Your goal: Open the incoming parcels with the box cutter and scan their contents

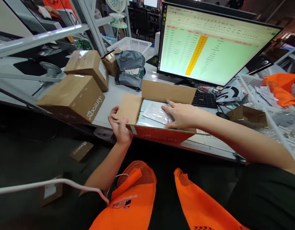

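An open cardboard box (159, 132) with a red front stands at the desk's front edge, its left and back flaps raised. Inside lie light-blue boxes (146, 119) and, on top of them, a clear plastic packet (154, 111) with whitish contents. My left hand (121, 126) is closed around the outer edge of the left flap, fingers behind it and thumb at the front. My right hand (177, 115) reaches in from the right, fingers spread, resting on the packet and the right part of the contents. What lies beneath that palm is hidden.
Closed cartons (75, 92) and a grey plastic parcel (130, 68) sit on the left of the desk. Behind the box stand a monitor (210, 44) and a keyboard (203, 99). White baskets (253, 80) line the right side. More cartons (81, 151) lie on the floor.
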Available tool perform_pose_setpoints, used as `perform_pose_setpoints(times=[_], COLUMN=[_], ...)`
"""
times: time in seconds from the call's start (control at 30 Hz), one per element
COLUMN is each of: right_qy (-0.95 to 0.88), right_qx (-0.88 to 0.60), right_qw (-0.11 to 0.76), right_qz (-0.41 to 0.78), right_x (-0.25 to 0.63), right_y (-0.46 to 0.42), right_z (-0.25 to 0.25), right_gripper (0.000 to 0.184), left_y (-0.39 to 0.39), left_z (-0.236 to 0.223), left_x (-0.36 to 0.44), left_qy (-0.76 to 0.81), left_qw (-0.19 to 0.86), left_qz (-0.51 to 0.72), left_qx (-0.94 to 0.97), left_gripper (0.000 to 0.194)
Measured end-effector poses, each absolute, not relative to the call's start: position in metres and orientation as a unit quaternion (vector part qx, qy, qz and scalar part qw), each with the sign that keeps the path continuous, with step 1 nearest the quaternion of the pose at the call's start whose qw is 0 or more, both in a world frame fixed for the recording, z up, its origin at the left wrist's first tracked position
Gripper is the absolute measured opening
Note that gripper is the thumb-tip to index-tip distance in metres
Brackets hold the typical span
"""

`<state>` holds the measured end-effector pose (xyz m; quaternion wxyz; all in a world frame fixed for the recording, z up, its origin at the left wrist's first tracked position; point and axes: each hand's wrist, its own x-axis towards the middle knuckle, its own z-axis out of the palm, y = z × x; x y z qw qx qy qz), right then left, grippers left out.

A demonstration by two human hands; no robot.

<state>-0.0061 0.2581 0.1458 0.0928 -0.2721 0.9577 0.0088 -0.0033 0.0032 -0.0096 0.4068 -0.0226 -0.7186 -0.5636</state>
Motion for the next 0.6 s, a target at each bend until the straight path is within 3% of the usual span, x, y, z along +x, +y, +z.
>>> perform_pose_setpoints(times=[0.2, 0.37, 0.5, 0.6], right_qy=[0.955, 0.950, 0.951, 0.957], right_qx=[-0.278, -0.282, -0.284, -0.291], right_qw=[0.078, 0.052, 0.043, -0.012], right_qz=[0.069, 0.124, 0.114, -0.003], right_x=[-0.006, -0.008, -0.013, -0.015], right_y=[0.252, 0.245, 0.247, 0.257], right_z=[0.141, 0.137, 0.139, 0.143], right_gripper=[0.070, 0.027, 0.024, 0.022], left_y=[-0.012, -0.016, -0.010, -0.005], left_z=[-0.017, -0.012, -0.008, -0.001], left_x=[-0.005, -0.009, -0.007, -0.008], left_qy=[-0.749, -0.712, -0.732, -0.722], left_qw=[0.421, 0.422, 0.422, 0.419], left_qz=[-0.506, -0.547, -0.526, -0.545], left_qx=[-0.070, -0.123, -0.094, -0.082], left_gripper=[0.040, 0.033, 0.038, 0.044])
